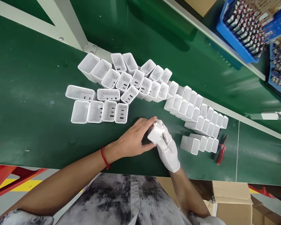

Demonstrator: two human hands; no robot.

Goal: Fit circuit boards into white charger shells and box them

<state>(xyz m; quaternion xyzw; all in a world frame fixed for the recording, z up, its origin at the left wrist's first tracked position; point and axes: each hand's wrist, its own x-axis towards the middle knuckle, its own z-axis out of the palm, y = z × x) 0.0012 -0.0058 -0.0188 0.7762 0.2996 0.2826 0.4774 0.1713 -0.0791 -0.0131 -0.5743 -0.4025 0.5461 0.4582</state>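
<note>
Over the green bench, a white plug adapter (155, 133) with small metal pins on its end is held between both hands. My left hand (135, 137), bare and with a red cord at the wrist, grips it from the left with thumb and fingers. In a white glove, my right hand (168, 151) closes on its right side. Several open white plastic housings (96, 112) with dark slots in their walls stand up and left of my hands. More white housings (189, 145) lie in rows to the right. The adapter's underside is hidden by my fingers.
Red-handled cutting pliers (221, 153) lie right of the rows. A metal frame post (67, 22) and rail edge the bench's far side. Beyond it are a blue bin (236, 37) of wired parts and another white piece (270, 116). Cardboard boxes (233, 203) stand below, right.
</note>
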